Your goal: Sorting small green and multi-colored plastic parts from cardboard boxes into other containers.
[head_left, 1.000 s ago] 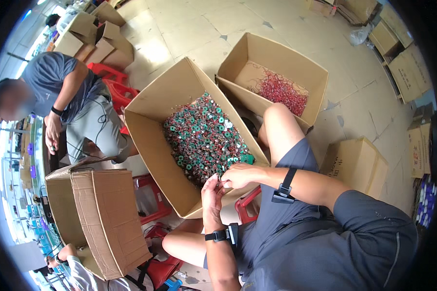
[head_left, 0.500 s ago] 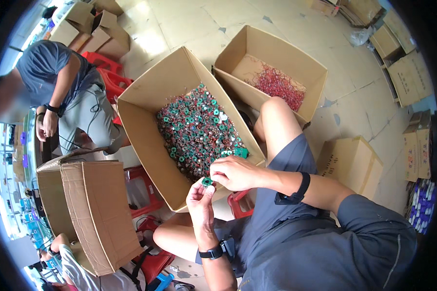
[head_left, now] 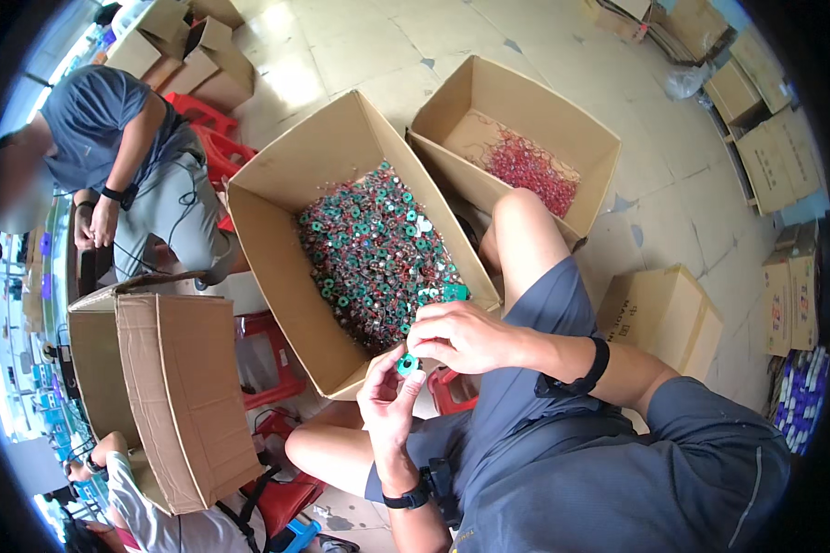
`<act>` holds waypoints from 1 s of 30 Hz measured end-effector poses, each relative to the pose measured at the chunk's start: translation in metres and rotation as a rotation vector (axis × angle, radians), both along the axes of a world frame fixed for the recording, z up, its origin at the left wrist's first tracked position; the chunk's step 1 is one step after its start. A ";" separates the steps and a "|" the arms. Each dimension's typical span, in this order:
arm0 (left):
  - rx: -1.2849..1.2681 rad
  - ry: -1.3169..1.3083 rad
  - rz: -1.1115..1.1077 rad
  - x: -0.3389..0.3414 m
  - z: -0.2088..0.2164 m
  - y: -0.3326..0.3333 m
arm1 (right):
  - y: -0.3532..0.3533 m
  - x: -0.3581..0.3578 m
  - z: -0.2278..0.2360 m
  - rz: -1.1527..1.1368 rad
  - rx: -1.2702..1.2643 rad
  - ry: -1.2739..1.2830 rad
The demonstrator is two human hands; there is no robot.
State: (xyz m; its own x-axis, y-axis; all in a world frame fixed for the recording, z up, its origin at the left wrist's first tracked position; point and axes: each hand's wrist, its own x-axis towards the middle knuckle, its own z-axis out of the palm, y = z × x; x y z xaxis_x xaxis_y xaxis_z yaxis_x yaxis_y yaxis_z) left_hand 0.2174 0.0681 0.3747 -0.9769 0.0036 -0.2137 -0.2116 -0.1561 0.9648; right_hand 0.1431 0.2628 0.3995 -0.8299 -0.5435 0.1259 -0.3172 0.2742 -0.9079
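Observation:
Between the thumb and fingers of my left hand (head_left: pixel 387 396) is a small round green circuit board (head_left: pixel 409 365) with a dark centre. My right hand (head_left: pixel 459 337) comes in from the right, its fingertips pinched together at the board's upper edge; whatever they grip is too small to make out. Both hands are over the near rim of a large cardboard box (head_left: pixel 281 157). A heap of similar green round boards (head_left: pixel 369 249), with red wires and small metal bits, fills its bottom. A green rectangular piece (head_left: pixel 455 292) lies near the right hand.
A second cardboard box (head_left: pixel 563 97) with thin red wires (head_left: pixel 535 172) stands beyond my knee. An upright cardboard box (head_left: pixel 189 396) is at the left, near red stools (head_left: pixel 272 355). Another person (head_left: pixel 111 138) sits at the far left. A closed carton (head_left: pixel 664 313) lies at the right.
The green board has moved slightly right and toward me, and turned to show more of its face. My right hand has shifted a little to the right with it.

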 end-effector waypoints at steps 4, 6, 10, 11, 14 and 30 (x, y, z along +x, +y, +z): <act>-0.122 0.105 -0.037 0.001 0.002 0.000 | -0.001 0.001 0.005 0.008 0.009 0.001; -0.303 0.042 0.003 -0.001 0.012 0.008 | -0.002 0.003 0.005 -0.006 0.042 -0.016; -0.708 0.251 -0.020 -0.004 0.023 0.011 | -0.003 0.005 0.006 -0.048 0.049 -0.058; -0.708 0.249 -0.019 -0.004 0.024 0.013 | -0.002 0.005 0.007 -0.075 0.097 -0.084; -0.854 0.263 0.014 -0.003 0.025 0.016 | -0.003 0.005 0.008 -0.109 0.169 -0.119; -0.978 0.366 0.091 0.000 0.023 0.016 | -0.006 0.003 -0.010 -0.078 0.093 -0.314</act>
